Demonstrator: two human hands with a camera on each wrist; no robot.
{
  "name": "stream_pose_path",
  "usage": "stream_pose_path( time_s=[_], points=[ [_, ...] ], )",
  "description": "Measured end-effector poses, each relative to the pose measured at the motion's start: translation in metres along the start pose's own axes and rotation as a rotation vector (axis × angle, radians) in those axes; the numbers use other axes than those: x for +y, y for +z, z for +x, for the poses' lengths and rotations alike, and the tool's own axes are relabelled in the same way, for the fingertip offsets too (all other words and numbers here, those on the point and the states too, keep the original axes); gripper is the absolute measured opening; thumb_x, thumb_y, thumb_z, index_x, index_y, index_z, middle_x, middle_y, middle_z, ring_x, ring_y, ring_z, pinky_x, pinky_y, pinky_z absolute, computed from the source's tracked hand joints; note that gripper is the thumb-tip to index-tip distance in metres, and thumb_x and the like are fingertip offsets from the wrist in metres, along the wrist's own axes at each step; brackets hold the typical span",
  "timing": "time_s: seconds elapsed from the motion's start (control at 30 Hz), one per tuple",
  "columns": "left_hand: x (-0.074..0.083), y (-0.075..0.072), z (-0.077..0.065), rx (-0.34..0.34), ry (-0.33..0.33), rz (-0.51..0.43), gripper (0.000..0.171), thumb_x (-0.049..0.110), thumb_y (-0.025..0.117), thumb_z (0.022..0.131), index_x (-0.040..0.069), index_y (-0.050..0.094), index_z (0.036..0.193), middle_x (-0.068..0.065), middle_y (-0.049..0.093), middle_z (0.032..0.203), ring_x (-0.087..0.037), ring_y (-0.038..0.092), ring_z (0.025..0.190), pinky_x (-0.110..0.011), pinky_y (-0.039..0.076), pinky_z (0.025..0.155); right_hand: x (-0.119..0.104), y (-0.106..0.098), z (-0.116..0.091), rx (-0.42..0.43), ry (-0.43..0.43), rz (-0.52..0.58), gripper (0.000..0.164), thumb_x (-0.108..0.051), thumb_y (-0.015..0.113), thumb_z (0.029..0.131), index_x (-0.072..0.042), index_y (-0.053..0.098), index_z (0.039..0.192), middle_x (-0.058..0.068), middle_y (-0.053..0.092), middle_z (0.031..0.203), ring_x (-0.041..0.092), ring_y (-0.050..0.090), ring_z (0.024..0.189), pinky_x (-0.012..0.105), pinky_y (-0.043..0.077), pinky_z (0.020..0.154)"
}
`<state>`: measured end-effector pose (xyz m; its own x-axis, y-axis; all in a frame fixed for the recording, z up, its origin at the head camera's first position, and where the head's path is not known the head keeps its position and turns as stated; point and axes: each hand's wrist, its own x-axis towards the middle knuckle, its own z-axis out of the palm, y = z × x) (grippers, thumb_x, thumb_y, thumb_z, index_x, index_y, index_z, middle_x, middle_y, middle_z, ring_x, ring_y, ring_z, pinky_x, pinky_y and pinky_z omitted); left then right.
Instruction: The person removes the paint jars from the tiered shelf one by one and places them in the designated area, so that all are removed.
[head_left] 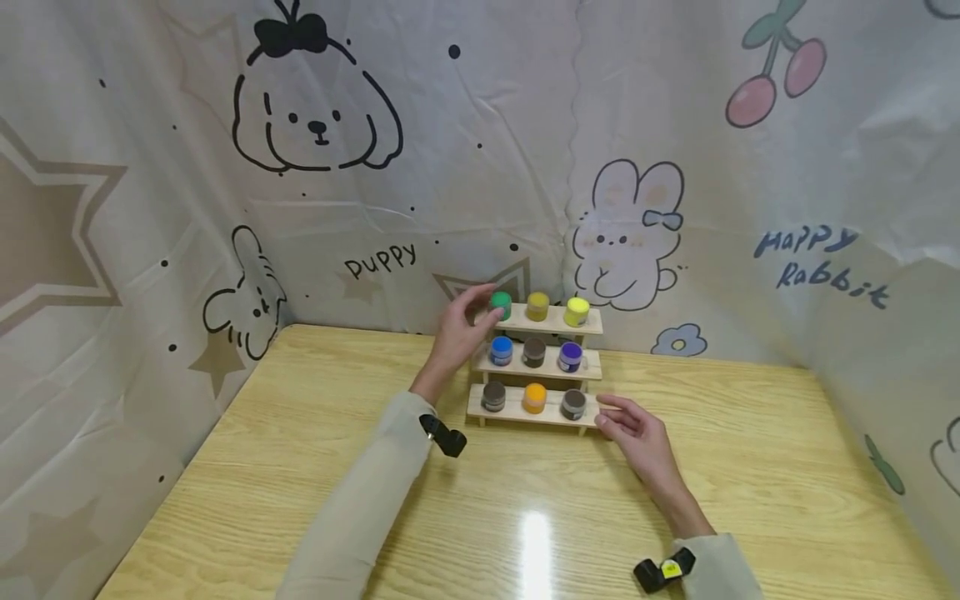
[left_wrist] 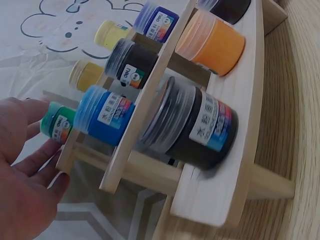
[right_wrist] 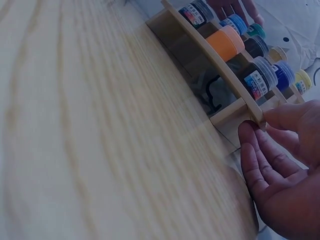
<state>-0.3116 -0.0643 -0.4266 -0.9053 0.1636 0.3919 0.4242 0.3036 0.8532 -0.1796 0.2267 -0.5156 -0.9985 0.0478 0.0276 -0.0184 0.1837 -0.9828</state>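
Observation:
A three-tier wooden display rack on the table carries small paint jars with clear lids. At the left end of its top tier stands a green paint jar. My left hand holds this jar between thumb and fingers, and its other fingers lie close to the tier's end in the left wrist view. With thumb and fingertips my right hand pinches the right end of the bottom tier, clearly seen in the right wrist view. Nearest the right hand is a dark jar.
Beside the green jar stand an ochre jar and a yellow jar. The middle tier bears blue, dark and purple jars. An orange jar stands on the bottom tier. A printed curtain hangs behind the wooden table.

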Motion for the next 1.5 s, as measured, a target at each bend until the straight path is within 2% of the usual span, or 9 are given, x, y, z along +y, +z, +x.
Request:
stream_pose_path(
  time_s=[0.27, 0.4, 0.57, 0.73, 0.93, 1.1, 1.27, 1.5],
  points=[
    [-0.003, 0.015, 0.002, 0.077, -0.079, -0.019, 0.039, 0.016, 0.074, 0.097, 0.002, 0.065, 0.132, -0.013, 0.066, 0.131, -0.028, 0.060, 0.123, -0.039, 0.047, 0.109, 0.004, -0.003, -0.005, 0.000, 0.033, -0.004, 0.042, -0.017, 0.071, 0.099, -0.001, 0.062, 0.137, 0.024, 0.070, 0.119, 0.005, 0.070, 0.096, 0.018, 0.056, 0.085],
    [-0.002, 0.019, 0.004, 0.086, -0.082, -0.023, 0.037, 0.015, 0.076, 0.095, 0.001, 0.067, 0.128, -0.015, 0.067, 0.127, -0.030, 0.061, 0.119, -0.042, 0.049, 0.107, 0.001, -0.006, -0.006, 0.013, 0.049, -0.013, 0.041, -0.017, 0.071, 0.099, -0.001, 0.062, 0.137, 0.023, 0.070, 0.120, 0.005, 0.070, 0.096, 0.018, 0.056, 0.085],
    [-0.001, 0.008, 0.009, 0.101, -0.068, -0.010, 0.035, 0.015, 0.076, 0.095, 0.001, 0.067, 0.127, -0.015, 0.067, 0.124, -0.030, 0.061, 0.115, -0.043, 0.050, 0.105, -0.005, 0.002, 0.001, 0.004, 0.039, 0.012, 0.042, -0.017, 0.071, 0.099, -0.001, 0.062, 0.137, 0.021, 0.070, 0.120, 0.005, 0.070, 0.097, 0.019, 0.057, 0.086],
    [0.000, 0.000, 0.007, 0.106, -0.074, -0.016, 0.035, 0.014, 0.076, 0.095, 0.000, 0.067, 0.126, -0.016, 0.068, 0.122, -0.032, 0.062, 0.114, -0.044, 0.052, 0.102, -0.007, 0.005, 0.002, -0.003, 0.042, 0.013, 0.042, -0.017, 0.071, 0.099, -0.001, 0.062, 0.137, 0.022, 0.069, 0.121, 0.005, 0.070, 0.098, 0.019, 0.056, 0.086],
    [0.003, -0.001, 0.000, 0.092, -0.088, -0.047, 0.035, 0.015, 0.075, 0.096, 0.001, 0.067, 0.127, -0.015, 0.067, 0.123, -0.029, 0.063, 0.115, -0.040, 0.053, 0.100, -0.003, 0.000, -0.003, 0.011, 0.041, -0.011, 0.042, -0.017, 0.070, 0.100, -0.002, 0.062, 0.138, 0.023, 0.069, 0.122, 0.003, 0.070, 0.096, 0.017, 0.056, 0.085],
    [0.003, -0.009, -0.005, 0.116, -0.084, -0.113, 0.033, 0.012, 0.074, 0.096, 0.001, 0.067, 0.126, -0.014, 0.067, 0.124, -0.028, 0.064, 0.117, -0.035, 0.053, 0.102, -0.001, 0.000, -0.001, -0.011, 0.028, 0.002, 0.045, -0.020, 0.070, 0.100, -0.001, 0.060, 0.140, 0.024, 0.068, 0.124, 0.003, 0.069, 0.099, 0.018, 0.056, 0.086],
    [0.004, -0.020, -0.011, 0.121, -0.048, -0.170, 0.033, 0.007, 0.074, 0.096, -0.002, 0.067, 0.126, -0.017, 0.066, 0.125, -0.031, 0.063, 0.119, -0.037, 0.052, 0.103, 0.000, 0.000, 0.000, -0.007, 0.033, 0.002, 0.045, -0.020, 0.071, 0.099, -0.002, 0.061, 0.139, 0.024, 0.068, 0.125, 0.003, 0.069, 0.099, 0.018, 0.056, 0.086],
    [0.001, -0.030, -0.031, 0.166, -0.047, -0.154, 0.034, 0.007, 0.076, 0.094, -0.004, 0.067, 0.125, -0.019, 0.067, 0.123, -0.032, 0.065, 0.115, -0.041, 0.054, 0.100, -0.001, 0.000, -0.001, 0.005, 0.047, -0.019, 0.044, -0.020, 0.070, 0.100, -0.002, 0.061, 0.140, 0.023, 0.067, 0.126, 0.001, 0.068, 0.100, 0.017, 0.055, 0.087]
  ],
)
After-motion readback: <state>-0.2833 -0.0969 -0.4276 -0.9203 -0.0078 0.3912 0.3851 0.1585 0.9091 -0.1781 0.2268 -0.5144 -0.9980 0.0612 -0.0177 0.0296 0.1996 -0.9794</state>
